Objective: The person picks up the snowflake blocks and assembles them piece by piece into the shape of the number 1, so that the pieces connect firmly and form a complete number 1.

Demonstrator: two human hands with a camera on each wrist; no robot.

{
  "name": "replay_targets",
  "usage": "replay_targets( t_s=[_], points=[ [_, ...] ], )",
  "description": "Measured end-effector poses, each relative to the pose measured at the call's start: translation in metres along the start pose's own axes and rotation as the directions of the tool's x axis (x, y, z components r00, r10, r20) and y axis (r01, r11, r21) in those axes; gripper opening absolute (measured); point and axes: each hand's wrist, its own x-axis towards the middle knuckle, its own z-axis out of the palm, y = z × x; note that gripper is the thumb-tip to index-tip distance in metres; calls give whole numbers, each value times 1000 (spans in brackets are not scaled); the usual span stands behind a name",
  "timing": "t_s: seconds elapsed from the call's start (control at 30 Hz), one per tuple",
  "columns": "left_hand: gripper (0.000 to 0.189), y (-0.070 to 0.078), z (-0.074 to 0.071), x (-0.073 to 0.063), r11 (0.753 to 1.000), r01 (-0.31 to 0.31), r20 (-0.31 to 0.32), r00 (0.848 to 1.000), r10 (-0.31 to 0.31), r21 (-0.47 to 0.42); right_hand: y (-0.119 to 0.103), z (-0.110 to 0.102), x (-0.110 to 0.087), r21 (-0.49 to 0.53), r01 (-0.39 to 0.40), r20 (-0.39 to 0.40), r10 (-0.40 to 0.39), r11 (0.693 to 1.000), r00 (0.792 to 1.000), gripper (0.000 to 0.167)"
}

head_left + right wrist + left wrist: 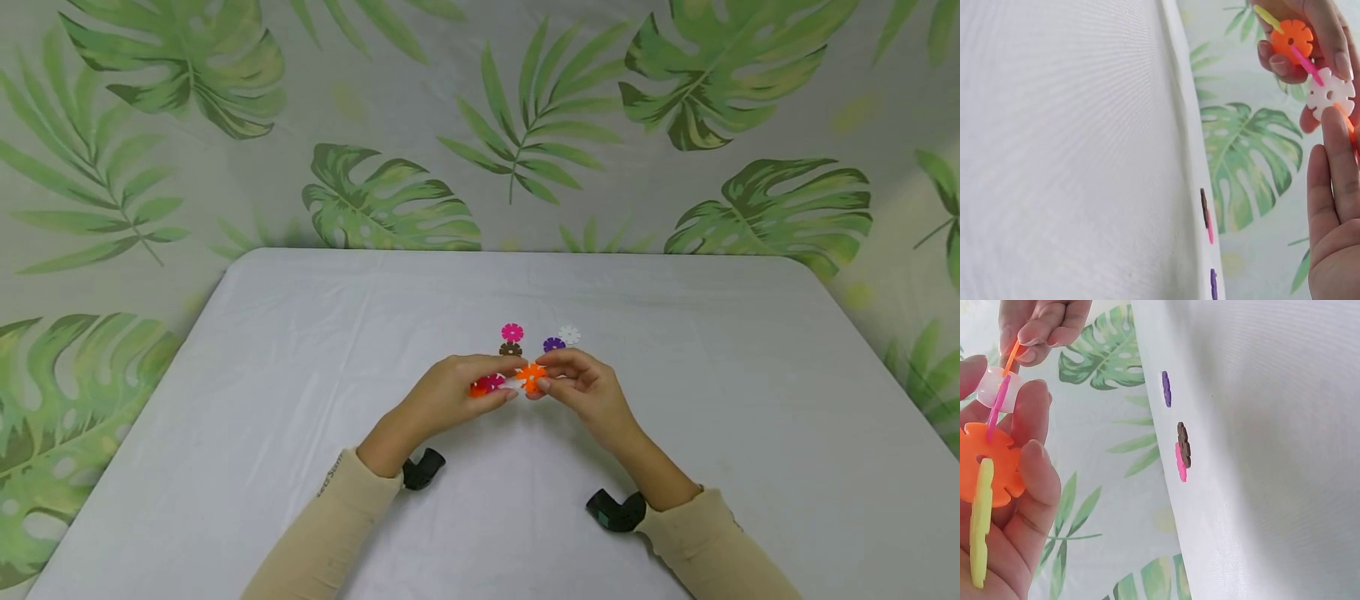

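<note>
Over the table, both hands hold a chain of flower-shaped interlocking discs. My left hand [450, 387] grips its left part, where a yellow disc [980, 525], an orange disc [988, 469] and a pink disc [1305, 64] are slotted together. A white disc [1329, 94] follows the pink one, near the left fingertips. With thumb and fingers, my right hand [596, 396] pinches another orange disc [532, 378], which meets the white disc's edge. Whether that joint is fully slotted I cannot tell.
Beyond the hands, a pink disc [512, 332] lies by a brown disc [511, 349] on the white-covered table [720, 375]. To their right are a purple disc [554, 344] and a loose white disc [570, 334]. Black wrist devices [617, 511] sit under the sleeves. A leaf-patterned cloth hangs behind.
</note>
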Motion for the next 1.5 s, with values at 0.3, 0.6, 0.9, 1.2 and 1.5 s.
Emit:
replay_targets(
  t_s=[0.3, 0.6, 0.9, 1.2, 1.5],
  points=[
    [39, 0, 3, 1, 996, -3, -2, 1000, 3, 89, 1, 2, 0, 18, -27, 8, 27, 999, 1000, 24],
    [32, -4, -1, 0, 997, 64, -48, 997, -62, 49, 2, -6, 2, -88, -13, -12, 12, 996, 1000, 21],
    [34, -8, -5, 0, 996, 91, -63, 994, -89, 26, -2, -12, 5, -193, -49, -101, 30, 980, 994, 20],
    [36, -7, -4, 1, 991, 130, -78, 989, -127, 40, -23, -10, 10, -439, -118, -195, 34, 891, 980, 21],
    [39, -7, -5, 1, 992, 127, -75, 989, -125, 27, -12, -30, 19, -467, -122, -194, 33, 876, 980, 32]
  ],
)
